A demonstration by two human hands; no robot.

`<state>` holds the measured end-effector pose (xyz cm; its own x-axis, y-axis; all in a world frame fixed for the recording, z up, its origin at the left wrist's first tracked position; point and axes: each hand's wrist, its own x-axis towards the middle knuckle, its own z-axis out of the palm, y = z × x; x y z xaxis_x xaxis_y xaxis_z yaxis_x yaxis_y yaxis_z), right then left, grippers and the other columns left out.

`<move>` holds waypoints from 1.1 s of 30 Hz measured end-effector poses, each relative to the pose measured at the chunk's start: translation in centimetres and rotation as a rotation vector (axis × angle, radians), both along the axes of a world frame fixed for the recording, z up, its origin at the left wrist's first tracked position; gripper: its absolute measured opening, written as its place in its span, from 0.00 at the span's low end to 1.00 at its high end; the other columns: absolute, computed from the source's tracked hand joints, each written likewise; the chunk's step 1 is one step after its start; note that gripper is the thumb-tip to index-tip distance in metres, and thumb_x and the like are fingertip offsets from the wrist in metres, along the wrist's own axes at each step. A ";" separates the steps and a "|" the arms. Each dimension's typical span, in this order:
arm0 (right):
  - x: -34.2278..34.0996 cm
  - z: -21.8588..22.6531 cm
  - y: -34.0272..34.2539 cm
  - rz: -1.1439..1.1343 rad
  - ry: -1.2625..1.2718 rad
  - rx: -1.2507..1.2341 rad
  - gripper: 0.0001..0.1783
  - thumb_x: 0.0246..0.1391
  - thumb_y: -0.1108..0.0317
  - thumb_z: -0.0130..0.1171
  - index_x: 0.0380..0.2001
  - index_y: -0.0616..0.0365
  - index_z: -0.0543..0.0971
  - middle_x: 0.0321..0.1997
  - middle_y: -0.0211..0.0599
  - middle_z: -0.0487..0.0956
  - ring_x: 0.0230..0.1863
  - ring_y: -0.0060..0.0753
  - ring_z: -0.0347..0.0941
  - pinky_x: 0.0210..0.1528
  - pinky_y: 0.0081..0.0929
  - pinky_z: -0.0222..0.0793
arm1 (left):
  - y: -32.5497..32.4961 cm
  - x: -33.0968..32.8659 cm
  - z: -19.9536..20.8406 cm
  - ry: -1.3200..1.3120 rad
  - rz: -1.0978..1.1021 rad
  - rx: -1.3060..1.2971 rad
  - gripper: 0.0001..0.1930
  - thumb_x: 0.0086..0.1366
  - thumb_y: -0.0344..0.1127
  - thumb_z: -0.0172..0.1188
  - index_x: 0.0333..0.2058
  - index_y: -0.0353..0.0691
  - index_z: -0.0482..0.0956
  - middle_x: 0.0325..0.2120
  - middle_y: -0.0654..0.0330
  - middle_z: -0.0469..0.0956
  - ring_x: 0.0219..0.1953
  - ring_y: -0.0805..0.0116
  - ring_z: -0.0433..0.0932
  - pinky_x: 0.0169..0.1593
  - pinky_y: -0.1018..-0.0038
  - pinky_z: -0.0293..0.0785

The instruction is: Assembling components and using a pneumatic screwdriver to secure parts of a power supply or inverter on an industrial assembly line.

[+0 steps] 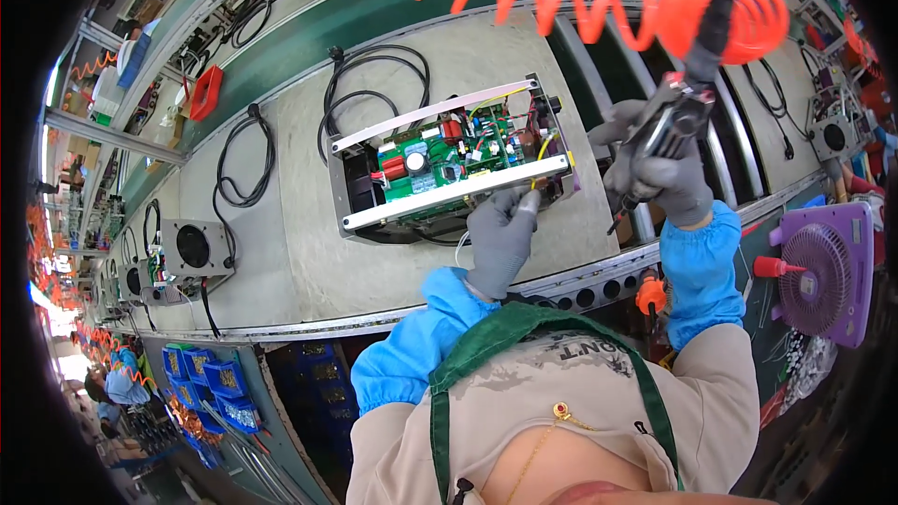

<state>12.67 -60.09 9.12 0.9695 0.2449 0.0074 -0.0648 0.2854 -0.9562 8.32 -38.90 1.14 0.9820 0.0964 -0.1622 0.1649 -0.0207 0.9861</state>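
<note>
An open-frame electrical unit with a green circuit board and two pale metal side rails lies on the worktop. At its near right side is my left hand in a grey glove, thumb and fingers pinched just below the near rail. A yellow wire rises close to those fingertips; what they pinch is hidden. My right hand, also gloved, is closed round a power screwdriver, right of the unit. Its bit slants down to the left, apart from the unit.
An orange coiled air hose runs overhead to the screwdriver. Black cables loop behind the unit. Metal rollers lie to the right, beside a purple fan. Another unit stands left; blue parts bins hang lower left.
</note>
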 end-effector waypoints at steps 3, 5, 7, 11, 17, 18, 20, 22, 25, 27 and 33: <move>0.3 0.6 2.1 0.019 0.013 -0.131 0.34 0.32 0.68 0.67 0.49 0.63 0.72 0.38 0.45 0.79 0.24 0.23 0.75 0.27 0.24 0.73 | 0.1 0.3 -0.1 -0.022 -0.001 0.098 0.11 0.60 0.36 0.60 0.32 0.32 0.81 0.14 0.67 0.71 0.18 0.81 0.64 0.23 0.79 0.61; 0.5 0.7 2.3 -0.014 -0.027 -0.262 0.32 0.31 0.71 0.66 0.47 0.63 0.73 0.35 0.41 0.80 0.24 0.21 0.73 0.27 0.22 0.71 | 0.2 0.4 -0.5 -0.082 0.005 0.093 0.11 0.60 0.36 0.60 0.32 0.32 0.81 0.14 0.67 0.70 0.18 0.81 0.64 0.23 0.79 0.61; 1.1 0.6 1.8 0.206 0.045 -0.614 0.27 0.33 0.66 0.66 0.42 0.63 0.74 0.32 0.38 0.78 0.30 0.21 0.73 0.29 0.23 0.69 | 0.1 0.4 -0.6 -0.063 0.016 0.064 0.10 0.60 0.36 0.60 0.32 0.32 0.81 0.14 0.67 0.70 0.18 0.81 0.65 0.23 0.79 0.61; 2.0 2.5 3.2 0.327 -0.009 -0.774 0.24 0.34 0.64 0.68 0.37 0.66 0.76 0.22 0.34 0.76 0.23 0.22 0.72 0.26 0.23 0.67 | -0.1 0.3 -1.2 -0.082 0.055 -0.045 0.11 0.60 0.36 0.60 0.33 0.32 0.81 0.14 0.66 0.71 0.19 0.81 0.65 0.24 0.79 0.61; 2.5 2.0 3.7 0.402 0.212 -0.700 0.24 0.34 0.63 0.67 0.37 0.64 0.77 0.21 0.34 0.76 0.20 0.18 0.70 0.22 0.19 0.65 | 0.7 0.6 1.4 0.031 -0.103 0.074 0.13 0.61 0.38 0.59 0.37 0.33 0.80 0.16 0.62 0.74 0.19 0.75 0.71 0.25 0.76 0.66; 2.3 1.8 3.6 0.393 0.212 -0.636 0.24 0.33 0.63 0.68 0.36 0.64 0.77 0.21 0.33 0.76 0.20 0.18 0.70 0.21 0.19 0.65 | 1.3 0.4 2.1 0.029 -0.092 0.074 0.13 0.61 0.38 0.59 0.37 0.33 0.80 0.16 0.62 0.74 0.19 0.75 0.71 0.25 0.76 0.66; 1.9 1.5 3.6 0.371 0.181 -0.545 0.24 0.33 0.61 0.68 0.35 0.65 0.77 0.21 0.33 0.76 0.21 0.19 0.71 0.22 0.19 0.65 | 2.7 0.3 3.7 -0.170 -0.362 0.672 0.13 0.60 0.39 0.58 0.39 0.36 0.79 0.20 0.56 0.78 0.22 0.61 0.77 0.28 0.69 0.71; 1.9 1.0 3.5 0.362 0.184 -0.567 0.24 0.33 0.61 0.68 0.35 0.65 0.77 0.21 0.33 0.76 0.21 0.20 0.71 0.22 0.18 0.65 | 2.9 0.3 5.3 -0.305 -0.245 0.681 0.13 0.59 0.38 0.59 0.39 0.38 0.79 0.24 0.55 0.78 0.25 0.57 0.77 0.29 0.66 0.72; 1.3 1.5 3.8 0.332 0.190 -0.627 0.23 0.33 0.62 0.68 0.34 0.65 0.77 0.21 0.33 0.75 0.21 0.20 0.71 0.22 0.19 0.65 | 2.3 2.3 8.6 -0.487 -0.118 0.871 0.10 0.55 0.36 0.60 0.37 0.42 0.78 0.29 0.55 0.77 0.32 0.53 0.77 0.33 0.61 0.72; 1.0 1.8 4.0 0.314 0.168 -0.563 0.23 0.34 0.62 0.68 0.34 0.65 0.76 0.20 0.33 0.75 0.20 0.20 0.70 0.22 0.19 0.65 | 2.1 3.9 7.4 -0.503 -0.275 0.910 0.09 0.52 0.34 0.61 0.33 0.39 0.79 0.27 0.51 0.76 0.31 0.51 0.76 0.34 0.62 0.72; 0.5 0.9 3.5 0.277 0.168 -0.536 0.24 0.35 0.64 0.68 0.38 0.63 0.76 0.20 0.31 0.75 0.19 0.18 0.69 0.21 0.18 0.63 | 1.9 5.3 7.7 -0.414 -0.352 0.926 0.10 0.54 0.35 0.58 0.35 0.43 0.79 0.26 0.54 0.77 0.31 0.53 0.77 0.34 0.60 0.72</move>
<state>13.14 -56.63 9.99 0.8466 0.4147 -0.3336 -0.2298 -0.2805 -0.9319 13.62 -36.96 8.87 0.9403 -0.2884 0.1808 -0.3400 -0.7700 0.5399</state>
